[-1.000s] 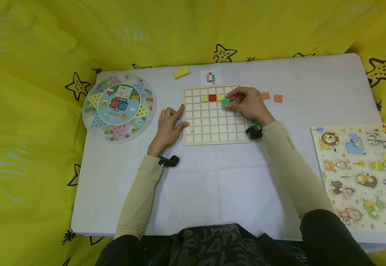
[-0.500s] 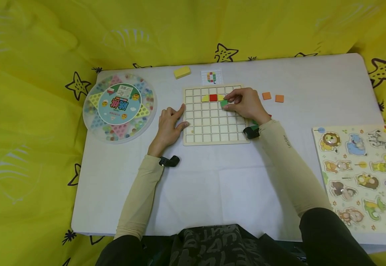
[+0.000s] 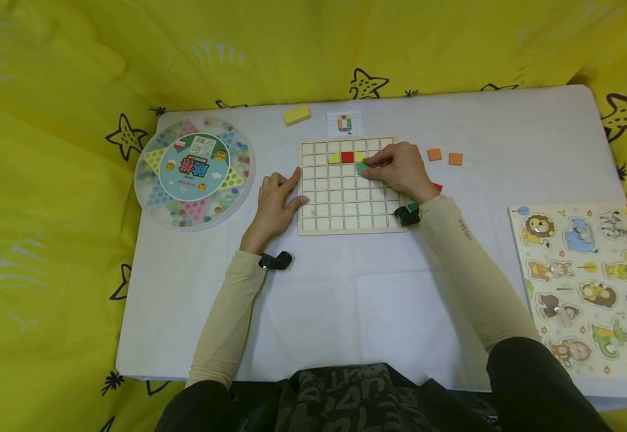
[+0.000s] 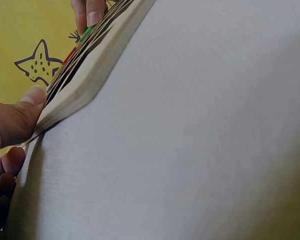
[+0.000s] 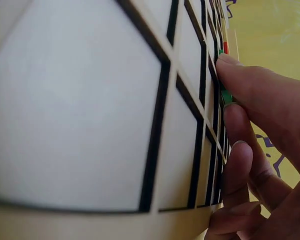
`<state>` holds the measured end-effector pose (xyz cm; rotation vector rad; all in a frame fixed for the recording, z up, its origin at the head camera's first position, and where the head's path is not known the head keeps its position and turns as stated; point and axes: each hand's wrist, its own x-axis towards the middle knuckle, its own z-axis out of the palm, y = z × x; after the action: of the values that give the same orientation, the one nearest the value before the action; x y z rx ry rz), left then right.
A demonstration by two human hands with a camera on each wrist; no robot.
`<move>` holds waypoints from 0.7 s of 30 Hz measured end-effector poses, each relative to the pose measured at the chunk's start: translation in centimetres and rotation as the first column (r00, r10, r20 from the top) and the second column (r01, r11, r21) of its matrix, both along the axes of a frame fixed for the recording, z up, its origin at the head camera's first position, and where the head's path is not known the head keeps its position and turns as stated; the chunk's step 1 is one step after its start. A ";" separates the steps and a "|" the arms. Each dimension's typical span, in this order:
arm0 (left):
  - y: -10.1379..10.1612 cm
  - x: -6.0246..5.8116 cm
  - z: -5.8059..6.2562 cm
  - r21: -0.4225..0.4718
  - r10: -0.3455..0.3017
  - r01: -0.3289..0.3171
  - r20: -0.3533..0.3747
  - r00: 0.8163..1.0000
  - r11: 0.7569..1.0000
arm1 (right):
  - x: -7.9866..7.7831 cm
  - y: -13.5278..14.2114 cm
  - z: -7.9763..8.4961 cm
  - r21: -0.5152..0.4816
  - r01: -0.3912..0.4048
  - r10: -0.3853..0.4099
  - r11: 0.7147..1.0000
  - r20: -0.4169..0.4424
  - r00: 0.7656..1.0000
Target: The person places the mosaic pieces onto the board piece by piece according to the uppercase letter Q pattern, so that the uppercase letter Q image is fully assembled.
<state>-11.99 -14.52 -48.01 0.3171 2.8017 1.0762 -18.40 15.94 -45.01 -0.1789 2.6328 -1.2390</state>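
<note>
A wooden grid board (image 3: pixel 336 211) lies flat on the white table. My left hand (image 3: pixel 274 207) rests at its left edge, thumb and index finger touching the frame; in the left wrist view the thumb (image 4: pixel 27 110) lies over the rim. With thumb and fingertips my right hand (image 3: pixel 404 169) pinches a green square tile (image 3: pixel 362 169) at a cell in the board's upper right part, just below a yellow piece (image 3: pixel 359 156). The right wrist view shows the tile's green edge (image 5: pixel 226 96) between the fingers. A red tile (image 3: pixel 347 157) and another yellow piece (image 3: pixel 335 158) sit in that row.
A pattern card (image 3: pixel 344 123) and a yellow block (image 3: pixel 296 115) lie behind the board. Two orange tiles (image 3: pixel 434 155) are to the right; green tiles (image 3: pixel 412 206) and a red one (image 3: pixel 438 188) show by the right wrist. A round game box (image 3: pixel 194 168) and animal puzzle (image 3: pixel 583 288) flank everything.
My right hand has brought the green tile slightly left and down onto the cell below the right yellow piece. The left hand stays at the board's edge.
</note>
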 end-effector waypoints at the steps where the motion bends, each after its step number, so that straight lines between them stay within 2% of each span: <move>1: 0.0 0.0 0.0 0.000 0.000 0.000 -0.002 1.000 1.000 | 0.0 0.0 0.1 0.003 -0.002 0.002 1.000 0.001 1.000; 10: -0.1 -0.1 0.0 0.001 0.003 -0.003 -0.017 1.000 1.000 | 0.2 -0.6 0.2 0.040 -0.006 0.006 0.999 0.006 1.000; 21: 0.0 0.0 -0.1 -0.002 -0.005 0.005 -0.029 1.000 1.000 | 0.3 -0.4 0.2 0.013 -0.026 0.026 1.000 0.026 0.999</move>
<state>-12.03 -14.56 -48.10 0.3424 2.8254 1.0760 -18.09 15.51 -44.78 -0.1930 2.6074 -1.2072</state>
